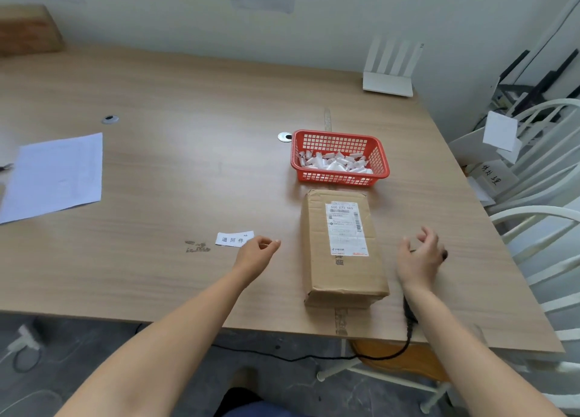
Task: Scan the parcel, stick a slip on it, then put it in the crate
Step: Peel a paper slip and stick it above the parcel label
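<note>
Slip lies flat on desk, touching the left hand fingertips; fingers pinched together, likely picking it up, nothing lifted yet. Parcel sits between both hands, label up so it can be read and stuck on. Right hand just beside the parcel, fingers spread apart over a dark corded thing, probably the scanner; mostly hidden. Red basket beyond parcel, holds small white pieces.
</note>
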A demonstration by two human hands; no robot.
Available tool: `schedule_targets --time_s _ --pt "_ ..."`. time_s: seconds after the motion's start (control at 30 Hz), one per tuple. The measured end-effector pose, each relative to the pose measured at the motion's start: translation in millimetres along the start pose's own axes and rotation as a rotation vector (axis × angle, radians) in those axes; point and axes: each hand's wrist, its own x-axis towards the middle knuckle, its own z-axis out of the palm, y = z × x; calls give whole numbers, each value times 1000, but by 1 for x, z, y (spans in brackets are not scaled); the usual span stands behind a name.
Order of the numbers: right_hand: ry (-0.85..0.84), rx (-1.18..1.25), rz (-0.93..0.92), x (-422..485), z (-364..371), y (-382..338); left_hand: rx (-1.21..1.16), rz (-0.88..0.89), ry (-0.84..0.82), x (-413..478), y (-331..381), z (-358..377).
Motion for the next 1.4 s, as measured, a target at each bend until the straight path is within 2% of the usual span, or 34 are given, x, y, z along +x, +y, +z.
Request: schedule_targets --time_s 0.1,0.2,0.3,0.37,0.5,0.73,1.07,1.4 --pt "-261 189 -192 -28 17 -73 169 16 125 12 -5 -27" --pt "-534 191 -317 -58 61 -112 396 6 178 31 -19 -49" --pt "-819 37 -175 -88 119 -109 605 -3 168 45 -33 -64" --pt "-916 -58 -48 -105 151 -96 686 0 148 53 -41 -72" --pt "-886 -140 116 -122 186 -78 723 25 97 67 -50 -83" --pt "-739 -245 143 -125 222 -81 635 69 8 90 -53 -91" --pt "-652 -246 206 -129 240 -80 633 49 -49 98 -50 -93" --pt "-608 -191 198 -121 234 -75 564 125 -53 98 -56 -100"
